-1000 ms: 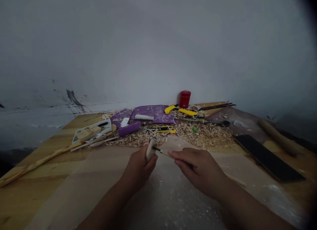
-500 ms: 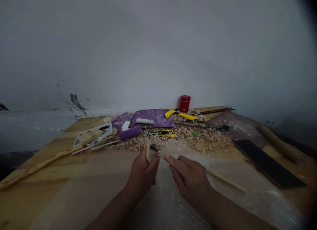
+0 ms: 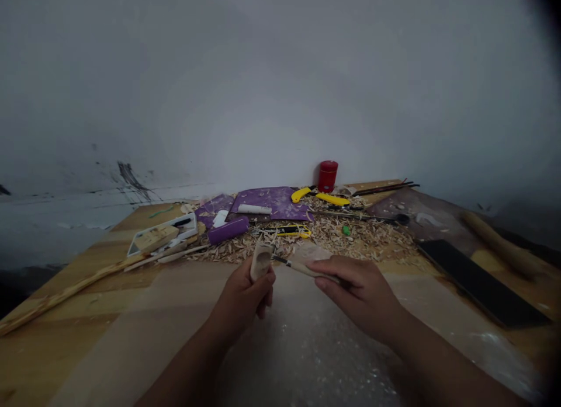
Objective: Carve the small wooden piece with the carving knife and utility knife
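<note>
Wooden piece (image 3: 262, 261) clamped in left hand (image 3: 242, 297), carving tool (image 3: 298, 268) pinched in right hand (image 3: 362, 291), wood shavings (image 3: 363, 236) beyond

We've got a pale, cream-coloured carving (image 3: 262, 261), and the tool (image 3: 302, 268) shows a light handle and a dark tip, black we think, though the light is dim. Tan shavings (image 3: 372, 235) speckle a honey-brown table (image 3: 56, 337) with streaky grain. There's a red can (image 3: 327, 175), a purple sheet (image 3: 274, 199), a purple case (image 3: 228, 229), two yellow knives (image 3: 300, 193), a green speck (image 3: 345, 229) and a black slab (image 3: 482, 281). The wall (image 3: 280, 74) is grey-white, marked with black smudges (image 3: 129, 174).
</note>
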A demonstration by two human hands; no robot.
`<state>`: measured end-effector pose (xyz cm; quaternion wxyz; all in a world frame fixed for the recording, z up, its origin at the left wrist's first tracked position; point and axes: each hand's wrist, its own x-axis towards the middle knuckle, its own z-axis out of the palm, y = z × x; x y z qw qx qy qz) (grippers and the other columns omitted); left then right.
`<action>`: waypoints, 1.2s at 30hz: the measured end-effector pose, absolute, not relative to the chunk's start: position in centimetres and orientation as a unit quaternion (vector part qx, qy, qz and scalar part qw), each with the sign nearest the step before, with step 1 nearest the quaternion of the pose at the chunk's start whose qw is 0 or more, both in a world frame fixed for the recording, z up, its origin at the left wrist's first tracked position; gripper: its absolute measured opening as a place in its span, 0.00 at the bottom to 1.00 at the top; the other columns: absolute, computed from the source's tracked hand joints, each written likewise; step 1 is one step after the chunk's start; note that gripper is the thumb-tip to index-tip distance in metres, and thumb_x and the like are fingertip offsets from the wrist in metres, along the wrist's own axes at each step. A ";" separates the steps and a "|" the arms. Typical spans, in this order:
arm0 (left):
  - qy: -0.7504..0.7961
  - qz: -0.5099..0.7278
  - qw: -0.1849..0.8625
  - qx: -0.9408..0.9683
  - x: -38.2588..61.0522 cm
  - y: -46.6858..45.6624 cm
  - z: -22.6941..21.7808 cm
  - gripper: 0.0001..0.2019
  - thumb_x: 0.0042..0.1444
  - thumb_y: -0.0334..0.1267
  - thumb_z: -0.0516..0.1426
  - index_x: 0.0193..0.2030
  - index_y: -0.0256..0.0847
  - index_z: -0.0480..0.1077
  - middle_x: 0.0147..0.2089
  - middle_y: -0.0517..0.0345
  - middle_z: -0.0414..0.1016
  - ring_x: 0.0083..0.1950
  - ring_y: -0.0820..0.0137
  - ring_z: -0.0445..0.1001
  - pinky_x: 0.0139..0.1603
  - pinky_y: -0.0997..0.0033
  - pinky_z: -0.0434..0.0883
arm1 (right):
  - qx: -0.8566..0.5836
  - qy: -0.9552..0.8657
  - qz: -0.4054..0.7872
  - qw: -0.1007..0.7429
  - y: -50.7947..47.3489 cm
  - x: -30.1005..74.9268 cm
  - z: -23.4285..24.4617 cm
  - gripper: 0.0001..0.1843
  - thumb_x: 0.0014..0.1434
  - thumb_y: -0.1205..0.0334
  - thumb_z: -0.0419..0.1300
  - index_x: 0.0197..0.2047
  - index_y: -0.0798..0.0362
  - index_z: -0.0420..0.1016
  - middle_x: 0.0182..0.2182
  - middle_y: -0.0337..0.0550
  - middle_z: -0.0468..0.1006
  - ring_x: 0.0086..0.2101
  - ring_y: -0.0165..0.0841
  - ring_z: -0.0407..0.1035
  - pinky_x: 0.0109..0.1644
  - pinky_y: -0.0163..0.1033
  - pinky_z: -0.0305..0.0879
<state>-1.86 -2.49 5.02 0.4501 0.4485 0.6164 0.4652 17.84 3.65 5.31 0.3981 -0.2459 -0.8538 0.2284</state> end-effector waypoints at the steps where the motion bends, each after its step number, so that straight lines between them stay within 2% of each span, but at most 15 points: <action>1: 0.616 0.461 0.451 0.452 -1.9 -2.5 5.0 0.08 0.50 0.41 0.53 0.31 0.41 0.59 0.15 0.70 0.61 0.13 0.80 0.55 0.12 0.83 0.54 | -0.244 -0.857 0.225 0.395 3.5 17.7 5.3 0.12 0.57 0.64 0.54 0.44 0.50 0.73 0.30 0.41 0.77 0.29 0.28 0.70 0.33 0.33 0.64; 6: 0.613 0.431 0.469 0.467 -1.9 -2.6 5.0 0.09 0.50 0.42 0.54 0.29 0.42 0.58 0.12 0.73 0.55 0.11 0.81 0.50 0.11 0.82 0.50 | -0.231 -0.878 0.218 0.358 2.8 17.4 5.5 0.13 0.58 0.66 0.52 0.45 0.50 0.72 0.29 0.39 0.76 0.29 0.28 0.69 0.32 0.32 0.63; 12: 0.602 0.427 0.475 0.478 -1.6 -2.7 4.9 0.09 0.47 0.41 0.56 0.28 0.40 0.61 0.13 0.71 0.57 0.12 0.82 0.52 0.12 0.81 0.48 | -0.227 -0.891 0.240 0.311 2.7 18.1 6.7 0.12 0.56 0.70 0.53 0.41 0.50 0.74 0.30 0.36 0.77 0.31 0.27 0.70 0.35 0.30 0.62; 19: 0.627 0.430 0.437 0.481 -1.0 -2.6 4.9 0.08 0.51 0.40 0.53 0.29 0.42 0.56 0.12 0.74 0.55 0.11 0.82 0.51 0.12 0.82 0.50 | -0.259 -0.880 0.202 0.344 1.4 17.0 5.3 0.13 0.57 0.69 0.51 0.43 0.51 0.72 0.32 0.41 0.77 0.32 0.31 0.69 0.37 0.34 0.62; 29: 0.617 0.478 0.446 0.438 -0.9 -2.8 5.1 0.12 0.50 0.45 0.54 0.27 0.42 0.55 0.11 0.74 0.53 0.09 0.81 0.50 0.09 0.82 0.49 | -0.250 -0.875 0.075 0.407 0.2 15.7 3.6 0.15 0.59 0.68 0.48 0.48 0.56 0.69 0.23 0.41 0.69 0.23 0.29 0.62 0.27 0.33 0.55; 32: 0.573 0.487 0.500 0.430 -1.3 -3.3 4.8 0.13 0.49 0.45 0.55 0.27 0.43 0.54 0.10 0.74 0.53 0.09 0.81 0.48 0.08 0.81 0.49 | -0.236 -0.871 0.107 0.418 0.4 15.8 3.6 0.15 0.60 0.66 0.49 0.49 0.54 0.69 0.24 0.40 0.70 0.24 0.28 0.64 0.27 0.33 0.57; 36: 0.510 0.497 0.561 0.422 -2.0 -3.5 4.3 0.13 0.49 0.44 0.56 0.27 0.43 0.54 0.10 0.75 0.53 0.09 0.82 0.45 0.08 0.82 0.49 | -0.227 -0.852 0.211 0.422 1.3 16.5 4.3 0.13 0.59 0.65 0.52 0.47 0.50 0.71 0.30 0.40 0.76 0.29 0.28 0.69 0.33 0.32 0.62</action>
